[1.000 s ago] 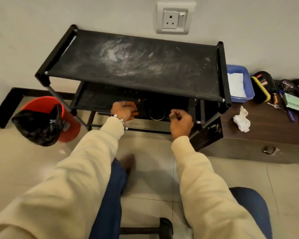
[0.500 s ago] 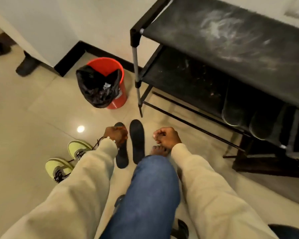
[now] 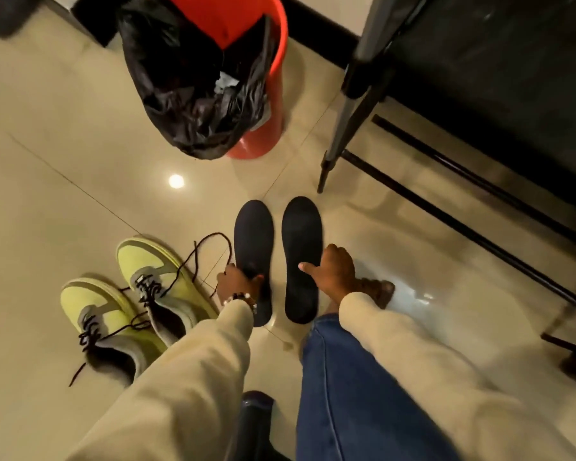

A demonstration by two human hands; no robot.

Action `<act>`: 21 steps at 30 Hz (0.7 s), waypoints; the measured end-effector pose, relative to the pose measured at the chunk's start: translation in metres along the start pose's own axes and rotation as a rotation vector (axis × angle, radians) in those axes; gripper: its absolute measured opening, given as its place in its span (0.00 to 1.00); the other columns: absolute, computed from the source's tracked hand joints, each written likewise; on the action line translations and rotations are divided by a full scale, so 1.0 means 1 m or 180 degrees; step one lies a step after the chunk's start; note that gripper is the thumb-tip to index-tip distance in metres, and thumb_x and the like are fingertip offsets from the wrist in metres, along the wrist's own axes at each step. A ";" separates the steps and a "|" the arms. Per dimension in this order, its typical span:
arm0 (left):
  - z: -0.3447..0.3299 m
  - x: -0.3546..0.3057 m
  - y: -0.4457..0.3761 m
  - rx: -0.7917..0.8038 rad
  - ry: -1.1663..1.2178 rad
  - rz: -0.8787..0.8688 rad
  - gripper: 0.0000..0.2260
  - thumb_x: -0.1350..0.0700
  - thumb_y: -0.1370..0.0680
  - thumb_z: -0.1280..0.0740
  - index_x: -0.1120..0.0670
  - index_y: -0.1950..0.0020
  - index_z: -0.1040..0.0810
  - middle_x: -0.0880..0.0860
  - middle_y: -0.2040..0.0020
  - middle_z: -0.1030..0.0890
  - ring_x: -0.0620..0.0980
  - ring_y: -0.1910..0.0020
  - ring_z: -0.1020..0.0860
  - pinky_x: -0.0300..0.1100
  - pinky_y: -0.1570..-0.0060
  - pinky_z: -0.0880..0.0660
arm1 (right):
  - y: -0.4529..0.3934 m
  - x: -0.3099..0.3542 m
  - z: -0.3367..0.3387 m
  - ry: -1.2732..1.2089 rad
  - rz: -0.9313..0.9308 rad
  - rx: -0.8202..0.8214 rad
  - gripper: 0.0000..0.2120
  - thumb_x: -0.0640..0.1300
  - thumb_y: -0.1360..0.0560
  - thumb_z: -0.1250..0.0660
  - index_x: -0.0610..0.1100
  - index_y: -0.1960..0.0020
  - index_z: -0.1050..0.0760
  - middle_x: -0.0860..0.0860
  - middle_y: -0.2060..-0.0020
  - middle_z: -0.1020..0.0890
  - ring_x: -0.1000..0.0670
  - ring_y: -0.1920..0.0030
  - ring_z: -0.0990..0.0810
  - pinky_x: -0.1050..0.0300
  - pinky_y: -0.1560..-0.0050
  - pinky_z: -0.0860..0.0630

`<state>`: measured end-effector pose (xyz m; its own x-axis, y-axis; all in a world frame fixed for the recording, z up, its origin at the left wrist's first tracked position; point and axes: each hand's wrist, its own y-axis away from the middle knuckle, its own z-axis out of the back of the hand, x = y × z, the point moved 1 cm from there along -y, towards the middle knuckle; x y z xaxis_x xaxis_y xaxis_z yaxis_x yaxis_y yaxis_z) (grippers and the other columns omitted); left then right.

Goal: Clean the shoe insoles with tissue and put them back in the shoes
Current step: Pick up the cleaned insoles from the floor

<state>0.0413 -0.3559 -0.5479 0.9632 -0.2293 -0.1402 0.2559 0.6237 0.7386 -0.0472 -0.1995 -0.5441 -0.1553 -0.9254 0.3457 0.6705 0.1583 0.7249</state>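
Two dark insoles lie side by side on the tiled floor, toes pointing away from me. My left hand [image 3: 238,284] grips the left insole [image 3: 253,234] near its heel end, fingers curled round its edge. My right hand [image 3: 333,274] holds the right insole [image 3: 301,234] at its right edge, with the thumb laid across its top. Two yellow-green sneakers with loose dark laces stand to the left, one nearer the insoles [image 3: 147,264] and one closer to me [image 3: 94,314]. No tissue is in view.
A red bin [image 3: 263,94] lined with a black bag [image 3: 187,78] stands beyond the insoles. A black shoe rack [image 3: 479,94] fills the right side, one leg close to the right insole. My bare foot [image 3: 378,289] and blue-jeaned leg [image 3: 346,394] are at the lower centre.
My view swung down from the shoe rack to the floor. Both hands left the rack's lower shelf and came down onto the two insoles.
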 end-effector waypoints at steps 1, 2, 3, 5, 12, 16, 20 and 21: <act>-0.007 0.002 -0.006 -0.0003 -0.0053 0.0079 0.28 0.48 0.27 0.28 0.60 0.34 0.33 0.62 0.39 0.27 0.63 0.40 0.27 0.52 0.43 0.28 | -0.006 0.001 -0.009 0.0030 -0.0083 -0.0036 0.38 0.58 0.27 0.31 0.34 0.29 0.39 0.38 0.33 0.30 0.40 0.33 0.31 0.50 0.37 0.31; -0.014 0.004 -0.009 -0.0028 -0.0110 0.0129 0.30 0.47 0.28 0.27 0.59 0.33 0.34 0.61 0.39 0.28 0.63 0.40 0.27 0.54 0.42 0.26 | -0.009 0.003 -0.018 0.0046 -0.0178 -0.0044 0.46 0.59 0.28 0.30 0.34 0.25 0.48 0.37 0.29 0.35 0.38 0.31 0.33 0.48 0.35 0.31; -0.021 0.006 -0.013 -0.0074 -0.0175 0.0159 0.32 0.46 0.29 0.26 0.58 0.33 0.35 0.61 0.38 0.28 0.63 0.40 0.27 0.56 0.42 0.26 | -0.013 0.004 -0.028 0.0087 -0.0227 -0.0079 0.52 0.60 0.29 0.30 0.35 0.23 0.58 0.36 0.27 0.40 0.37 0.30 0.34 0.46 0.34 0.32; -0.031 0.010 -0.019 -0.0238 -0.0323 0.0148 0.37 0.46 0.31 0.25 0.56 0.29 0.39 0.61 0.36 0.30 0.64 0.38 0.28 0.58 0.41 0.26 | -0.016 0.006 -0.042 0.0311 -0.0165 -0.0268 0.57 0.59 0.29 0.29 0.37 0.25 0.69 0.35 0.27 0.42 0.36 0.32 0.33 0.45 0.35 0.31; -0.029 0.016 -0.020 -0.0251 0.0214 0.0216 0.31 0.52 0.30 0.24 0.57 0.33 0.34 0.62 0.37 0.28 0.62 0.39 0.28 0.54 0.41 0.28 | -0.024 0.003 -0.047 -0.0500 -0.0540 -0.0214 0.47 0.45 0.32 0.23 0.40 0.24 0.48 0.38 0.34 0.29 0.38 0.36 0.27 0.48 0.39 0.28; -0.002 0.013 -0.006 -0.0024 0.0332 0.0101 0.16 0.52 0.25 0.29 0.61 0.42 0.22 0.60 0.45 0.20 0.60 0.45 0.23 0.46 0.50 0.28 | -0.009 0.008 -0.020 -0.0762 -0.0209 0.0024 0.20 0.44 0.33 0.23 0.38 0.44 0.21 0.42 0.48 0.17 0.42 0.47 0.19 0.51 0.46 0.22; 0.038 0.004 0.027 0.0062 0.0868 0.0089 0.17 0.54 0.23 0.31 0.63 0.39 0.22 0.60 0.43 0.20 0.60 0.41 0.24 0.47 0.41 0.28 | 0.024 0.027 0.021 -0.1508 -0.0093 0.0478 0.16 0.40 0.31 0.24 0.39 0.44 0.21 0.44 0.48 0.17 0.43 0.48 0.19 0.45 0.51 0.19; 0.050 0.002 0.038 0.0068 0.0938 0.0056 0.18 0.54 0.24 0.31 0.62 0.38 0.23 0.59 0.42 0.20 0.60 0.41 0.24 0.47 0.40 0.28 | 0.033 0.032 0.034 -0.1637 -0.0022 0.0582 0.14 0.39 0.30 0.25 0.40 0.45 0.21 0.44 0.48 0.17 0.42 0.48 0.18 0.44 0.52 0.18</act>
<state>0.0484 -0.3702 -0.4875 0.9505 0.0103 -0.3105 0.2403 0.6091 0.7558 -0.0551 -0.2123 -0.4886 -0.5248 -0.6462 0.5540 0.5381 0.2525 0.8042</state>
